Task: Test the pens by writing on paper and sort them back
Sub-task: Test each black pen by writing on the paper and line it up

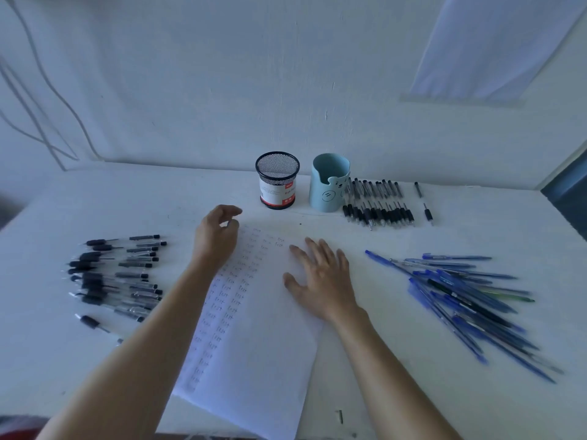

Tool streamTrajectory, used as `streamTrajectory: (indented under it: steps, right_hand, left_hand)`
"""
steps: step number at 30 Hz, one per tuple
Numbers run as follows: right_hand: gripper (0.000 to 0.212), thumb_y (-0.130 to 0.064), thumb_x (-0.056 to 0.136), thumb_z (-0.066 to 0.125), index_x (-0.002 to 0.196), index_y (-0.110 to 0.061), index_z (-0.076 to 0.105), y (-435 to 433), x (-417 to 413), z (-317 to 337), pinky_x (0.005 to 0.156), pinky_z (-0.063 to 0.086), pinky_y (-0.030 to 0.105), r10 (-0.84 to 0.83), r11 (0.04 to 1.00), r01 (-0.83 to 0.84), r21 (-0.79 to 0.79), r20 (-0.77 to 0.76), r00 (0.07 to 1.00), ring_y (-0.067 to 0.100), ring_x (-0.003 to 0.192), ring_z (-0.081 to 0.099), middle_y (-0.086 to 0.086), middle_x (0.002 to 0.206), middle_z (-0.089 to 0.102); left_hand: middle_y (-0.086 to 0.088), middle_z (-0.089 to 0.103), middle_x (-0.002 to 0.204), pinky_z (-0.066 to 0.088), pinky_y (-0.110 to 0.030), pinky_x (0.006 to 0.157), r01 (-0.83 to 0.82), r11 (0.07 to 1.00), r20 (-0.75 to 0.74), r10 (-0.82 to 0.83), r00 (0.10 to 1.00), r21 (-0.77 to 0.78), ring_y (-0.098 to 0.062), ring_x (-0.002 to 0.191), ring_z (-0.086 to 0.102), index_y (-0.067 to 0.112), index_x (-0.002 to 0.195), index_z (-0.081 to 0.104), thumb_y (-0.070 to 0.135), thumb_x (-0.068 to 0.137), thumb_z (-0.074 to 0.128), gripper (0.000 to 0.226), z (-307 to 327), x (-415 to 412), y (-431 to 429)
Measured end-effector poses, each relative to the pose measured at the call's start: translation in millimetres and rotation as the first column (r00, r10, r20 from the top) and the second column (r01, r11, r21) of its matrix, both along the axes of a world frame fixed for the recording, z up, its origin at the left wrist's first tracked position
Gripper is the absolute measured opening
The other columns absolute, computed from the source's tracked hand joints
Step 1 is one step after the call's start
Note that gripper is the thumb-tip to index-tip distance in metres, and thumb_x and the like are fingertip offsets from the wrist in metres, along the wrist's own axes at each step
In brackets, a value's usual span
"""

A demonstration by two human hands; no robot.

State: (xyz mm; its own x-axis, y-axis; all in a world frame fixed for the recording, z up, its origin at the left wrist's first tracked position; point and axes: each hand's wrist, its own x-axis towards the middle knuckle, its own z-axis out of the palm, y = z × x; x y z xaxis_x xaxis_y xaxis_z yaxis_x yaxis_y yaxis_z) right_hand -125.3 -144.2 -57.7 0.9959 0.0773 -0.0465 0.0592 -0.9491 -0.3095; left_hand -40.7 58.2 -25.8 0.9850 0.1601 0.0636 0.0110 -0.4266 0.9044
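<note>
The white table (413,392) carries everything, and the sheet of paper (270,328) lies in its middle. The sheet's long axis runs near to far, its far end leaning a little right, and columns of the word "test" fill its left part. To the right, a loose pile of blue pens (470,296) fans out, most lying from far left to near right. On the left, a stack of black pens (117,277) lies left to right with the dark grips at the left end. At the far right, a tidy row of black pens (378,201) lies near to far, grips nearest. A mesh cup (277,181) and a pale blue cup (328,184) stand side by side at the far edge, apparently empty. The right hand (320,277) rests flat on the paper's right side, fingers spread and relaxed. The left hand (216,236) hovers over the sheet's far left corner, fingers loosely curled around nothing. This looks like a pause between pens. The next move probably calls for picking up an untested pen, though which pile is untested cannot be told. One lone black pen (93,322) sits apart at the near left.
</note>
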Motion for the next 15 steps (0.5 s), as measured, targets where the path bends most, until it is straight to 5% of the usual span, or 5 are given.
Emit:
streamTrajectory:
  steps: [2,7,11,15]
  right_hand:
    - [0.089,-0.07,0.073,0.006,0.154,-0.038,0.024,1,0,0,0.121,-0.002,0.047,0.0,1.0,0.0,-0.028,0.007,1.0,0.02,0.153,0.004,-0.002,0.166,0.011]
    - [0.089,-0.068,0.074,0.004,0.155,-0.036,0.023,3,-2,-1,0.121,-0.002,0.047,0.0,0.999,0.001,-0.052,0.026,1.0,0.021,0.153,0.004,-0.001,0.167,0.01]
    - [0.088,-0.067,0.075,0.003,0.155,-0.035,0.023,4,-2,-2,0.121,-0.001,0.048,0.002,0.998,0.0,-0.064,0.036,0.999,0.022,0.153,0.005,0.0,0.167,0.011]
    - [0.087,-0.066,0.076,0.004,0.155,-0.034,0.023,5,-2,-2,0.121,0.001,0.048,0.0,0.998,0.003,-0.07,0.048,0.999,0.023,0.153,0.006,0.0,0.166,0.012]
  left_hand:
    - [0.002,0.064,0.114,0.041,-0.033,0.092,-0.034,0.967,0.04,0.024,0.999,0.251,-0.021,0.111,0.055,0.019,0.109,0.07,0.004,0.092,0.053,0.028,-4,-4,17]
    - [-0.008,0.042,0.153,0.024,-0.049,0.11,-0.093,0.695,-0.017,0.149,0.989,0.713,-0.03,0.141,0.025,0.018,0.138,0.055,0.018,0.092,0.053,0.046,-12,-13,52]
    - [-0.01,0.016,0.165,0.004,-0.055,0.12,-0.09,0.604,-0.14,0.323,0.936,0.792,-0.036,0.151,0.006,0.011,0.154,0.026,0.028,0.098,0.037,0.06,-10,-17,65]
    - [-0.014,0.033,0.157,0.019,-0.055,0.117,-0.064,0.635,-0.223,0.362,0.905,0.77,-0.042,0.142,0.024,0.003,0.146,0.036,0.018,0.094,0.037,0.054,-10,-15,72]
